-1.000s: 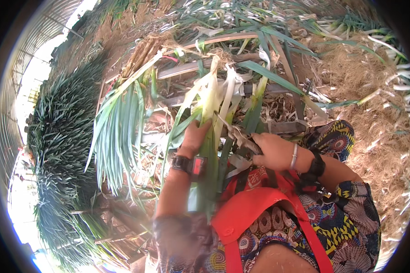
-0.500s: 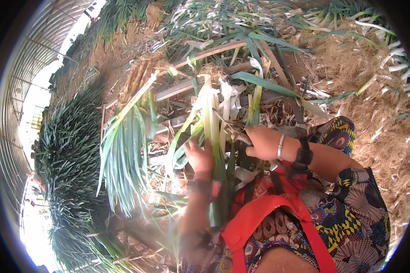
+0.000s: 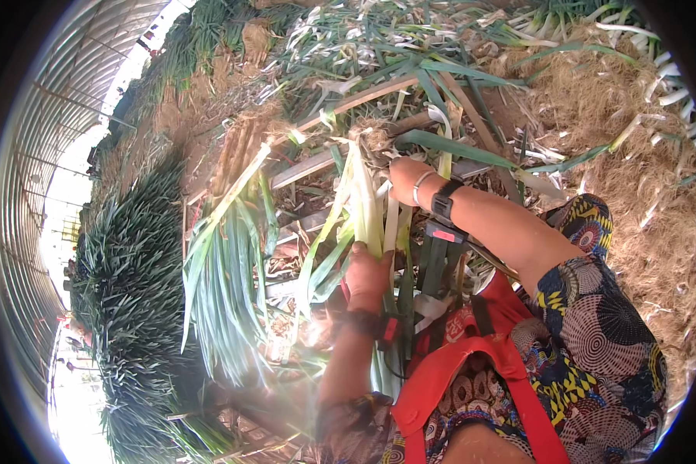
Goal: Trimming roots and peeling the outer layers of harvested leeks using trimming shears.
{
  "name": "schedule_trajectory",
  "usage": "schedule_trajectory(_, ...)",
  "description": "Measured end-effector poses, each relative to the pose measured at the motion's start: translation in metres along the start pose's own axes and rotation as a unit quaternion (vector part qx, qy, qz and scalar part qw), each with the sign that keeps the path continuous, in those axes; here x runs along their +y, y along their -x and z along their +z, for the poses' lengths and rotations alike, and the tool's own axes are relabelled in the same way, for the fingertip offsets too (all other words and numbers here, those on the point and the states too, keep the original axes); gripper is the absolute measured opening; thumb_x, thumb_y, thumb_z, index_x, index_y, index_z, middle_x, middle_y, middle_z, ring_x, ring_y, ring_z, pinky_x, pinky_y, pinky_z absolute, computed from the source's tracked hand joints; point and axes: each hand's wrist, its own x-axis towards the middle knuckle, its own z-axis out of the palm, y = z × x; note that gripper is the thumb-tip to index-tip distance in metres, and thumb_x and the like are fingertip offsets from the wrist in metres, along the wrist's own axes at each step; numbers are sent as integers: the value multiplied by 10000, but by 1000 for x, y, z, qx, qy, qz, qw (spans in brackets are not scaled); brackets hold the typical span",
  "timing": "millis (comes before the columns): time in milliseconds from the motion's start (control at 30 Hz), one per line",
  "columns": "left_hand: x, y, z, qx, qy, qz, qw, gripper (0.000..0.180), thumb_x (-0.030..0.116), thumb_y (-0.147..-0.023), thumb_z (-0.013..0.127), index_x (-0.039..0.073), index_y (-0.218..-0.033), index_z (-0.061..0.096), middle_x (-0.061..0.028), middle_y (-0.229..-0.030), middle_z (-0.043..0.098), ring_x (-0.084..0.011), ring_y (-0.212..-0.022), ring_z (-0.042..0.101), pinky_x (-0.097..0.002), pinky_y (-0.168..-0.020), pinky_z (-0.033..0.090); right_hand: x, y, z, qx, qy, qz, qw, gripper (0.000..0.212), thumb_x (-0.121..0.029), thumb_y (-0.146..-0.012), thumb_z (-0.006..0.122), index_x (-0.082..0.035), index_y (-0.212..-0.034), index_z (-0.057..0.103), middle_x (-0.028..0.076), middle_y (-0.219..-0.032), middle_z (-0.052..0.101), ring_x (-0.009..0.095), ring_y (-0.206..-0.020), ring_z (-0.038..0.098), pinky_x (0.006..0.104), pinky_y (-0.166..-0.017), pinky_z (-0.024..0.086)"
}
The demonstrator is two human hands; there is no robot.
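My left hand is closed around the pale stem of a large green onion, which stands upright in view with its roots at the far end. Its green leaves run down past my wrist toward my lap. At the root end, my right hand is closed beside the upper stem. Something dark and thin shows by its fingers, too small to make out. Peeled-back leaves hang at the stem's left side. More green onions droop over a wooden bar just left of my left hand.
A wooden frame surrounds the work spot, with dry scraps inside. Tall green onions are massed at the left. Cut leaves litter the far ground, and pale root fibres cover the right. A curved, ribbed wall rises at far left.
My right hand has moved up and left, from beside the mid-stem to the root end. My left hand has shifted slightly right and now wraps the stem. The view has shifted a little.
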Motion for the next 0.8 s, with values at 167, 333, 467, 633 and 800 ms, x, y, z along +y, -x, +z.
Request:
schedule_trajectory(167, -35, -21, -23, -52, 118, -34, 991, 602, 343, -705, 756, -74, -1081, 538, -215, -949, 655, -310, -872, 651, -380, -788, 509, -11, 88, -16, -70, -117, -87, 987, 248, -146, -735, 663, 43, -892, 633, 227, -825, 643, 358, -799, 647, 421, -732, 518)
schedule_trajectory(333, -8, -30, -62, -125, 147, -49, 980, 492, 265, -712, 740, -45, -1051, 564, -135, -875, 648, -203, -773, 613, -321, -703, 496, 2, 59, -1, -35, -72, -71, 994, 225, -138, -750, 635, 48, -876, 649, 242, -844, 644, 363, -779, 646, 416, -705, 514)
schedule_trajectory(467, -21, -24, -98, -175, 259, -62, 948, 391, 216, -784, 697, -37, -1059, 581, -92, -813, 631, -152, -668, 586, -286, -595, 480, -5, 49, -32, 5, -32, -46, 998, 214, -156, -784, 615, 25, -874, 684, 228, -850, 657, 356, -773, 645, 420, -727, 518)
schedule_trajectory(633, -14, 5, -84, -206, 329, -118, 914, 385, 162, -757, 714, -36, -1054, 569, -85, -800, 622, -149, -639, 588, -272, -576, 484, 1, 146, -35, -138, -42, -111, 983, 327, -188, -722, 646, 52, -943, 614, 225, -794, 638, 362, -752, 644, 444, -705, 516)
schedule_trajectory(800, -15, -1, -1, -82, 131, -66, 986, 554, 260, -642, 764, -48, -1052, 555, -180, -933, 655, -263, -853, 648, -357, -760, 515, 20, 127, -13, -56, -28, -85, 994, 301, -161, -732, 644, 74, -921, 634, 241, -823, 632, 380, -792, 635, 430, -741, 514)
